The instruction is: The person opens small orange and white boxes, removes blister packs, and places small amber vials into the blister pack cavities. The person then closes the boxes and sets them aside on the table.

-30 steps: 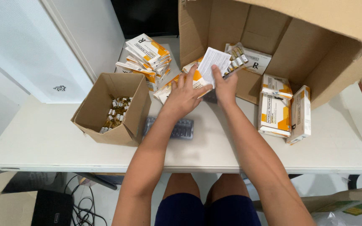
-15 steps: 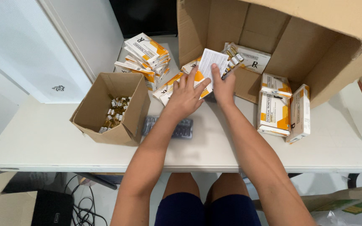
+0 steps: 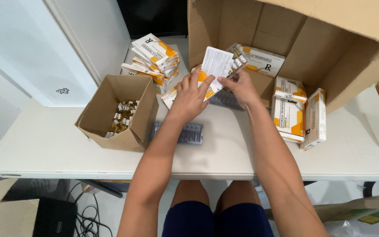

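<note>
The head view looks down on a white worktop (image 3: 66, 149). Nearest the person, just before the hands, lies an empty dark blister tray (image 3: 185, 133). Beyond it the left hand (image 3: 190, 97) presses an orange-and-white carton (image 3: 205, 83), fingers closed around its end, while the right hand (image 3: 241, 86) pinches a folded white leaflet (image 3: 216, 62) and a strip of small vials (image 3: 237, 60) coming out of it. It would be best to steady the carton low and draw the strip out straight — the vials look fragile. Left of the tray stands a small open box (image 3: 130, 134) holding loose vials. Farther off sit a stack of cartons (image 3: 154, 57) and, right of the tray, a large cardboard box (image 3: 330, 48).
</note>
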